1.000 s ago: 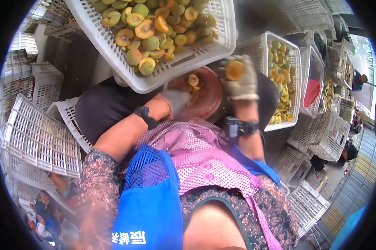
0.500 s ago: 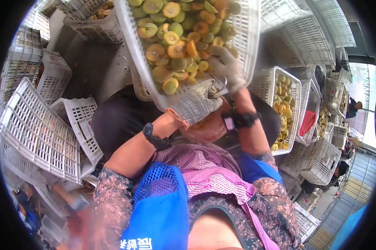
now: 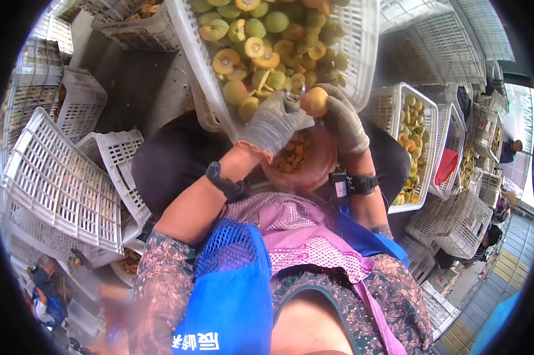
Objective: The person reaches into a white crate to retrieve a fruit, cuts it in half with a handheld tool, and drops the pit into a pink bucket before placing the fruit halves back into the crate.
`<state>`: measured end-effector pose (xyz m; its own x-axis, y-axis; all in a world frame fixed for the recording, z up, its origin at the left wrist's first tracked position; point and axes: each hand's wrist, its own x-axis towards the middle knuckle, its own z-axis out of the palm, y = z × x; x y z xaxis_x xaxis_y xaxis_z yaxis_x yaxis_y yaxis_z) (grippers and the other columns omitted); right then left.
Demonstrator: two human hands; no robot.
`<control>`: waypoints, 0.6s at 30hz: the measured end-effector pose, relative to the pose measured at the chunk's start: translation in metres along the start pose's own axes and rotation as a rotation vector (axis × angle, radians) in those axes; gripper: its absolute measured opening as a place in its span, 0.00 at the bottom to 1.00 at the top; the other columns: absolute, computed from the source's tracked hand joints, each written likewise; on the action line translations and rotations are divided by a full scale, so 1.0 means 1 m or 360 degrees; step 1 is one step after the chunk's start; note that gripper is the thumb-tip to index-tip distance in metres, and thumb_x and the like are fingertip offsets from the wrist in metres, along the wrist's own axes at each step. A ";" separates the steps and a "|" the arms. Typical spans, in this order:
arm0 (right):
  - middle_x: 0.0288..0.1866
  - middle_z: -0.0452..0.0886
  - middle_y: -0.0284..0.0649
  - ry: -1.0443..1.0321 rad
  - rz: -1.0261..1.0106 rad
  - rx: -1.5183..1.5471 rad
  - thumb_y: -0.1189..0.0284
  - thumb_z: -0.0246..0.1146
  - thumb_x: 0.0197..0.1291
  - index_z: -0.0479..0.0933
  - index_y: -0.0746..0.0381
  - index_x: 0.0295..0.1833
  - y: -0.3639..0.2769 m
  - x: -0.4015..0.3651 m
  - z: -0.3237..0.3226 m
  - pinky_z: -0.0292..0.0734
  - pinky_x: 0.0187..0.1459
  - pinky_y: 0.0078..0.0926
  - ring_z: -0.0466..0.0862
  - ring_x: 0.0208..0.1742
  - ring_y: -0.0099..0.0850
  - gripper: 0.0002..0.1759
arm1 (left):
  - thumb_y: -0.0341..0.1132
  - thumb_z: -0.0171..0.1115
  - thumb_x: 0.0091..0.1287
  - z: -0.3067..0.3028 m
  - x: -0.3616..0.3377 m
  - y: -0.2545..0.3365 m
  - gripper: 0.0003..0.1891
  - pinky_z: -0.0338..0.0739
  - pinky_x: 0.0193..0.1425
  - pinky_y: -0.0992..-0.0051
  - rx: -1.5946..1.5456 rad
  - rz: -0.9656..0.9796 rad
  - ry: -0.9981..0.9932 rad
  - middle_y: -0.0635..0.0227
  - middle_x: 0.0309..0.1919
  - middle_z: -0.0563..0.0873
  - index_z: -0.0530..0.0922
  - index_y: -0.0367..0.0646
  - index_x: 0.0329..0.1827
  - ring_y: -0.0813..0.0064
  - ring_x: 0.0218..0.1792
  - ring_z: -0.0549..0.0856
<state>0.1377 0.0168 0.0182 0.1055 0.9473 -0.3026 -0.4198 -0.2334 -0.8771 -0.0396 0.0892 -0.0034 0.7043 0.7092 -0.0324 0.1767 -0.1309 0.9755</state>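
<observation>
Fruit [image 3: 314, 102] sits pinched in the gloved fingers of a worker's right hand [image 3: 346, 123], beside the near end of a white crate [image 3: 215, 97] heaped with cut and whole pieces. The left hand [image 3: 271, 125], also gloved, closes around a small metal tool [image 3: 302, 89], its outline blurred, just beside the fruit. Below the hands, a pink tub [image 3: 321, 163] holds orange pieces between the worker's knees. At right stands a second loaded crate [image 3: 431, 142].
</observation>
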 end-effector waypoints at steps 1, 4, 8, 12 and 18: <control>0.54 0.75 0.40 0.0013 -0.0007 0.0012 0.65 0.54 0.66 0.67 0.63 0.63 -0.001 -0.010 0.005 0.75 0.48 0.25 0.77 0.49 0.32 0.23 | 0.32 0.55 0.65 0.000 0.000 -0.002 0.13 0.75 0.50 0.70 0.0339 0.0062 -0.0127 0.63 0.43 0.83 0.76 0.40 0.51 0.69 0.45 0.81; 0.51 0.78 0.37 0.0243 -0.0398 -0.0892 0.66 0.58 0.65 0.65 0.64 0.65 0.001 -0.028 0.011 0.75 0.52 0.22 0.79 0.49 0.29 0.25 | 0.34 0.54 0.63 0.015 -0.010 0.003 0.14 0.74 0.49 0.64 0.0508 0.0118 -0.0271 0.54 0.41 0.83 0.76 0.38 0.49 0.57 0.44 0.81; 0.55 0.77 0.40 0.0386 -0.0558 -0.1009 0.83 0.64 0.57 0.65 0.66 0.65 0.015 -0.038 0.010 0.73 0.58 0.25 0.77 0.55 0.28 0.30 | 0.38 0.57 0.61 0.039 -0.025 0.005 0.15 0.75 0.47 0.58 0.0646 0.0172 -0.0118 0.45 0.42 0.82 0.77 0.36 0.45 0.44 0.45 0.80; 0.56 0.77 0.45 0.0357 -0.0461 -0.0727 0.79 0.61 0.61 0.68 0.66 0.59 0.022 -0.035 0.002 0.76 0.57 0.31 0.78 0.55 0.34 0.21 | 0.39 0.55 0.63 0.035 -0.022 0.008 0.15 0.75 0.47 0.58 0.0706 0.0060 -0.0270 0.46 0.43 0.82 0.78 0.38 0.46 0.45 0.45 0.80; 0.49 0.80 0.49 0.0457 -0.0043 0.0591 0.69 0.58 0.64 0.72 0.66 0.53 0.033 -0.025 0.001 0.79 0.51 0.35 0.80 0.48 0.43 0.15 | 0.35 0.51 0.66 0.044 -0.011 -0.024 0.16 0.74 0.53 0.67 0.0730 -0.0196 -0.0599 0.56 0.50 0.81 0.75 0.41 0.55 0.61 0.51 0.80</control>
<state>0.1205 -0.0146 -0.0024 0.3437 0.8407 -0.4185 -0.7021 -0.0659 -0.7090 -0.0212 0.0545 -0.0357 0.8400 0.4550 -0.2955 0.4917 -0.4082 0.7692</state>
